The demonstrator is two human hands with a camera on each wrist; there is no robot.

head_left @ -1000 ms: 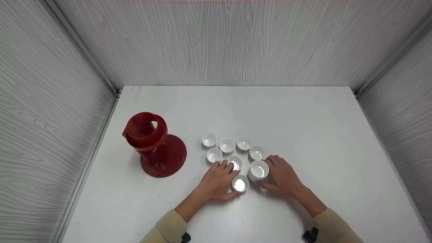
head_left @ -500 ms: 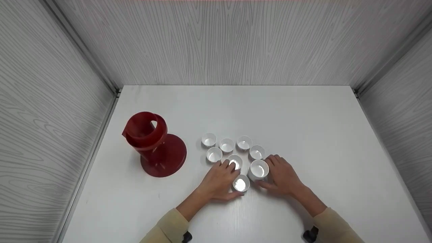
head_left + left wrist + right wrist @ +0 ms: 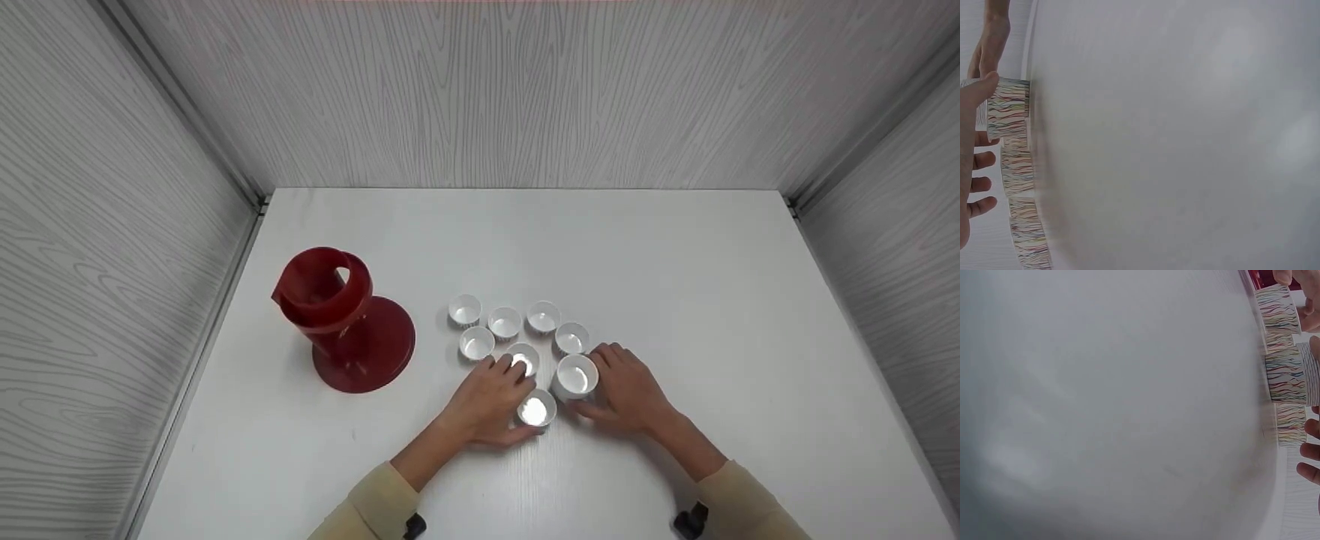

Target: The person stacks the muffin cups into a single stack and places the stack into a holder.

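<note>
Small white paper cups with wavy coloured lines on their outsides stand upright, mouths up, on the white table. In the head view, my left hand (image 3: pixel 486 401) holds the nearest cup (image 3: pixel 536 409) between thumb and fingers. That same cup (image 3: pixel 1008 109) shows its striped side in the left wrist view. Just right of it, my right hand (image 3: pixel 628 391) grips a taller stack of nested cups (image 3: pixel 576 375), thumb in front and fingers behind. Several nested rims (image 3: pixel 1310 374) show on this stack in the right wrist view. One cup (image 3: pixel 523 358) is partly covered by my left fingers.
Several more cups stand close behind my hands, among them a far left cup (image 3: pixel 465 310) and a cup (image 3: pixel 572 339) behind the stack. On the left is a red plastic stand (image 3: pixel 364 352) with a round base and a spiral top. Grey wood-grain walls (image 3: pixel 480 97) enclose the table.
My left hand and its cup have shifted slightly right, closer to the stack. The right hand keeps its hold on the stack without visible movement.
</note>
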